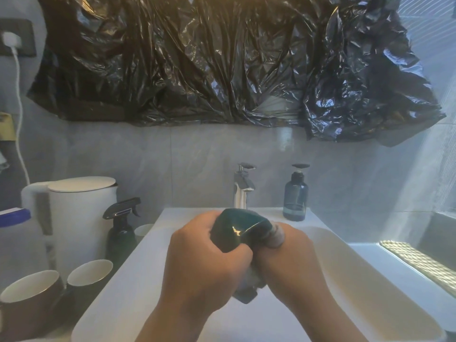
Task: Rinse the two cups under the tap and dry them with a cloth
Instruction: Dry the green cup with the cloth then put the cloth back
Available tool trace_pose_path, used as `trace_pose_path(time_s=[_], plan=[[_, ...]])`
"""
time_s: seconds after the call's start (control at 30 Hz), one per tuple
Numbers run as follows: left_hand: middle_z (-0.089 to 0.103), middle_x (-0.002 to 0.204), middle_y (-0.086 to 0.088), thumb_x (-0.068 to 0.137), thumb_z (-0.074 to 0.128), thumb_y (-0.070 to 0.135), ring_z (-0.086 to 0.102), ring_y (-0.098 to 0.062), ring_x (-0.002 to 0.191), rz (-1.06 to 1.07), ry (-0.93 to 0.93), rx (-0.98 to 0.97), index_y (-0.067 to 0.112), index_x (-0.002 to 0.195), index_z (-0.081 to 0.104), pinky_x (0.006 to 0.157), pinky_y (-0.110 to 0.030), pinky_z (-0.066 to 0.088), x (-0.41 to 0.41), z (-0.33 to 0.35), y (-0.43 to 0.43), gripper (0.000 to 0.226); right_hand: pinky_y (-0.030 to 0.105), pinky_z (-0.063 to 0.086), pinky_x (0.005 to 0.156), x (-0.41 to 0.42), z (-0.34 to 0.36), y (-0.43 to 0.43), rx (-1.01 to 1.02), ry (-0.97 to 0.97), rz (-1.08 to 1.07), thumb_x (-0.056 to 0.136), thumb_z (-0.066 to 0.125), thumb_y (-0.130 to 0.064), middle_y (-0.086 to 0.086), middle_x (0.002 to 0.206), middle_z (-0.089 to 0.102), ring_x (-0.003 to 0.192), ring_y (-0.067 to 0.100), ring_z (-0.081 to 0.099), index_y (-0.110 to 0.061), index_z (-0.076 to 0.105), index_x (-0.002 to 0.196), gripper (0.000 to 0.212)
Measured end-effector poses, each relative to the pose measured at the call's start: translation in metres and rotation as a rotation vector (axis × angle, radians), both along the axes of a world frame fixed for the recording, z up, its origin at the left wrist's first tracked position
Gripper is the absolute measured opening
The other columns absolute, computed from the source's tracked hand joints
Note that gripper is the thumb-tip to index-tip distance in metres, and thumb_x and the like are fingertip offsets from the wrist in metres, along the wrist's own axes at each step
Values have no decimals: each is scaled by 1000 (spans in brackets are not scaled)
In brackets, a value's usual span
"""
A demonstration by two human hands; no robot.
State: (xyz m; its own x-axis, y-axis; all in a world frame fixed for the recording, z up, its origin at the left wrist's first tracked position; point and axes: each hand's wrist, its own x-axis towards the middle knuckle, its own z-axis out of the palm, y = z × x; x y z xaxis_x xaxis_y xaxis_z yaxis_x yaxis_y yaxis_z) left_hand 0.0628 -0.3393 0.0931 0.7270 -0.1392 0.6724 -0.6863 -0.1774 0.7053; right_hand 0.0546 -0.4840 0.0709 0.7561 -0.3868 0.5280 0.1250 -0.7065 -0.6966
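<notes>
Left hand [204, 250] grip curled round dark green cup [237, 228], right hand [293, 255] grip bunching grey cloth [275, 234] against it, sink [345, 267] beneath, tap [243, 186] just beyond, brown cup [27, 299] well left

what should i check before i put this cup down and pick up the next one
1. Grip on the cup: ok, the left hand curls round it over the sink.
2. Cloth in use: ok, the right hand grips it against the cup.
3. Inside of the cup dry: cannot tell, its opening is hidden.
4. Tap off: ok, no stream shows.
5. Next cup ready: ok, a brown cup and a dark cup stand upright left of the sink.
</notes>
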Motion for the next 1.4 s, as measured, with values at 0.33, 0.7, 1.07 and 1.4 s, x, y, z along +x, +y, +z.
trace_pose_path(time_s=[0.33,0.7,1.07,1.4], plan=[[63,58,16,53,59,28,55,-1,54,-93,122,118,26,73,69,49,-10,37,10,-4,0,22,5,36,58,-6,6,-1,-556,-86,-111,82,60,-31,-8,58,42,62,21,36,-29,29,65,36],[74,75,13,55,56,28,68,-6,69,-52,104,46,30,85,73,60,-23,51,9,-1,4,36,14,37,37,-7,6,5,-88,5,-81,90,59,-33,-1,62,61,51,5,55,-18,56,70,25],[58,55,10,53,57,33,49,-4,51,-56,161,169,19,70,66,49,-18,37,13,-6,2,24,2,33,58,-1,-4,-1,-522,-218,-13,74,59,-32,-13,54,35,65,10,37,-33,34,66,26],[74,68,9,53,57,18,66,-8,67,-14,193,-238,22,79,78,58,-19,49,15,-5,0,34,21,47,45,-16,16,-1,105,191,210,89,55,-11,5,66,65,50,4,57,-9,63,71,19]])
